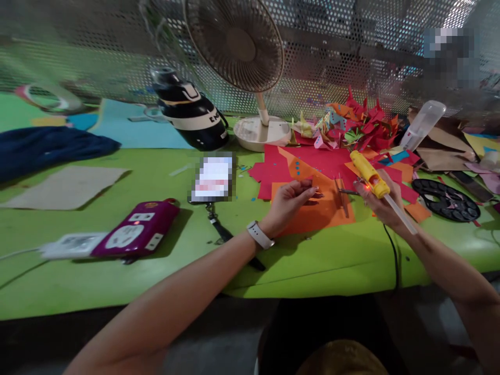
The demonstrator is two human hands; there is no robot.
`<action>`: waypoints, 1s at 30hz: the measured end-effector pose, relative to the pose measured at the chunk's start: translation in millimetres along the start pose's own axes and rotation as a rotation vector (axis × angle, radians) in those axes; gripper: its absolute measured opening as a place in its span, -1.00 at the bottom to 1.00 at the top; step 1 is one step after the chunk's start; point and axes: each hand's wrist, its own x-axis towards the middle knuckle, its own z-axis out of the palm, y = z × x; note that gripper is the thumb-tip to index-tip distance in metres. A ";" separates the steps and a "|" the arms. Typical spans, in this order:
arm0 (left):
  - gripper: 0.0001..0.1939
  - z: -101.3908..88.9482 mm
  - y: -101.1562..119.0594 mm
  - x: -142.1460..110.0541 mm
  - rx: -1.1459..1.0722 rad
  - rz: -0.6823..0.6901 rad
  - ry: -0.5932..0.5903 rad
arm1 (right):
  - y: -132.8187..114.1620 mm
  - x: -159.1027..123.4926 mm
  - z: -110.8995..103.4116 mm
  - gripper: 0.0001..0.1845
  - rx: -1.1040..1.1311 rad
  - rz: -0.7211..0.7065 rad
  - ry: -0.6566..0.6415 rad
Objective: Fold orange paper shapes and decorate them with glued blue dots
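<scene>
My right hand (385, 200) is wrapped around a yellow hot glue gun (369, 174), with a pale glue stick (400, 213) jutting from its back end and a small red light glowing. My left hand (291, 203), a white watch band on its wrist, hovers at the orange paper (291, 227). Its thumb and fingers are pinched together; whatever they hold is too small or hidden to make out. Between the hands lie thin tool-like sticks (344, 200), and a red sheet (273, 161) is under the orange one.
Folded paper pieces (367, 125) are heaped at the back right, near a clear bottle (424, 125) and a black round tray (445, 200). A fan (261, 130), a black flask (195, 117), a phone (213, 177) and a purple power strip (136, 229) stand or lie leftward. A black cord (394, 255) crosses the table edge.
</scene>
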 end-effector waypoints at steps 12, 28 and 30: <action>-0.68 -0.1 2.4 6.4 -0.113 -0.020 0.098 | 77.0 -40.1 -119.8 -0.79 -0.698 0.350 -0.136; -0.85 -15.8 12.6 20.7 -0.279 0.107 0.349 | 108.6 -71.5 -165.5 -0.71 -0.700 0.515 -0.334; -0.87 -17.1 14.3 21.5 -0.276 0.107 0.348 | 99.7 -66.2 -171.4 -0.73 -0.689 0.508 -0.362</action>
